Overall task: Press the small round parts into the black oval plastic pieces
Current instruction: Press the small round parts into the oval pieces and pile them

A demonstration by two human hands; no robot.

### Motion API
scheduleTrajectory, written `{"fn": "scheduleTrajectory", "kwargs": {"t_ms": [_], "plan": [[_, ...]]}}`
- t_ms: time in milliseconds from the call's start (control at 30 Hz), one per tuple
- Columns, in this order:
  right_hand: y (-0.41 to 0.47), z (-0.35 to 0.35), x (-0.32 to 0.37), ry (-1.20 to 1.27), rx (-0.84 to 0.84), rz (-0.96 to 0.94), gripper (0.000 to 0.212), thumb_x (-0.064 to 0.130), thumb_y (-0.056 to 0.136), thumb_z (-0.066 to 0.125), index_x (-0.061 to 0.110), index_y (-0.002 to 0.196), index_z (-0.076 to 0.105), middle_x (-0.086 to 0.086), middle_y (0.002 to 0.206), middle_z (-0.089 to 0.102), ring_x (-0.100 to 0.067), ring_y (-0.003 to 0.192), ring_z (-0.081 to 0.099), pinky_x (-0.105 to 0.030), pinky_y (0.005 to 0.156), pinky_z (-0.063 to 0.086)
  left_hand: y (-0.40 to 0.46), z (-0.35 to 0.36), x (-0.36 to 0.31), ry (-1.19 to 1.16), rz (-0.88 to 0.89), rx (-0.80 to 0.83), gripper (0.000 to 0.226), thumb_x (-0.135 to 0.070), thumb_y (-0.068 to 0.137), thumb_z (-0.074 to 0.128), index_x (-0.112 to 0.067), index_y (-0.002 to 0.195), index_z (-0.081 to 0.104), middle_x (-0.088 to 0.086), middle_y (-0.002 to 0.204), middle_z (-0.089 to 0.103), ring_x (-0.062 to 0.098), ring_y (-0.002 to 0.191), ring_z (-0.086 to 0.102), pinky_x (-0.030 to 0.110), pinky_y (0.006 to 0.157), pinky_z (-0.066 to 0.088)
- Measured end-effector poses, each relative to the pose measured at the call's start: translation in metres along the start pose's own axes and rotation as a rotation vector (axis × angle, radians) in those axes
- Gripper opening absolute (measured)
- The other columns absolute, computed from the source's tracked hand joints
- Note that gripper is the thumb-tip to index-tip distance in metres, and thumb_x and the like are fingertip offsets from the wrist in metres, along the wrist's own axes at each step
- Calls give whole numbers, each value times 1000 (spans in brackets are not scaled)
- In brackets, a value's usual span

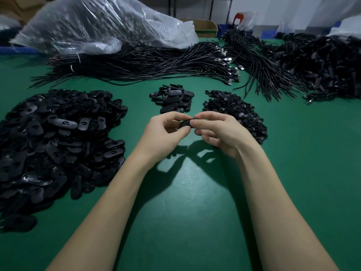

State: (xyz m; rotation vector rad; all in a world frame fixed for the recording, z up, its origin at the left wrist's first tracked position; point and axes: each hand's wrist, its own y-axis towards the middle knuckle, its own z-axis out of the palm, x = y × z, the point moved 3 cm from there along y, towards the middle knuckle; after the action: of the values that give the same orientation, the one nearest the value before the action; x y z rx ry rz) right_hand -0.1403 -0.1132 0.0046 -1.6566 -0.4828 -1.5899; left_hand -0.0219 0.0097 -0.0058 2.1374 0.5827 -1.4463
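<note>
Hands meet above the green table [195, 192]: left hand [164, 133] and right hand [220, 132] both pinch one black oval piece [185, 123] between fingertips. Beyond that piece lies a small pile of ovals [172, 98]; round parts [234, 112] are heaped just right, a large oval heap [58, 141] well left.

Two bare hands, left hand [166, 128] and right hand [218, 130]. One black oval plastic piece [185, 124] held between them. Two heaps of black oval plastic pieces: big heap [54, 145], small heap [172, 98]. One pile of small round black parts [234, 112]. One clear plastic bag [101, 22]. Black cable bundles [146, 65], too many to count.
</note>
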Motion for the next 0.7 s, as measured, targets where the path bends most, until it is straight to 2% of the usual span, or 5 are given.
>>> {"fn": "scheduleTrajectory", "kwargs": {"t_ms": [133,267,367,500,700], "plan": [[-2,4,2,36,49,-38,14,3,85,80,13,91,72,-6,78,77,-12,70,75,-17,61,56,1,-2,0,-117,-48,15,14,-14,94,71,-28,96,75,-19,68,71,-10,63,61,4,59,41],[-5,5,5,27,76,-86,10,-3,92,69,4,99,73,-14,87,78,-20,79,78,-21,66,59,1,-3,1,-135,-59,9,16,-11,94,70,-27,95,74,-18,66,71,-9,60,61,4,58,41],[-7,3,11,-127,33,-141,11,-2,92,68,5,98,74,-12,89,79,-22,81,79,-23,66,60,1,-4,1,-122,-56,0,15,-12,94,71,-26,94,75,-17,67,72,-9,58,60,5,56,40],[-7,5,18,-389,-40,-210,9,5,89,72,11,94,76,-5,79,79,-17,77,78,-22,62,58,2,-5,2,-104,-57,-13,15,-14,93,72,-29,93,76,-15,69,73,-7,56,58,6,55,40],[-7,6,18,-446,-65,-233,5,6,87,76,10,91,76,-3,74,78,-14,75,78,-21,61,58,3,-5,5,-73,-55,-20,12,-16,92,74,-28,92,76,-18,68,71,-7,58,58,6,54,40]]}}
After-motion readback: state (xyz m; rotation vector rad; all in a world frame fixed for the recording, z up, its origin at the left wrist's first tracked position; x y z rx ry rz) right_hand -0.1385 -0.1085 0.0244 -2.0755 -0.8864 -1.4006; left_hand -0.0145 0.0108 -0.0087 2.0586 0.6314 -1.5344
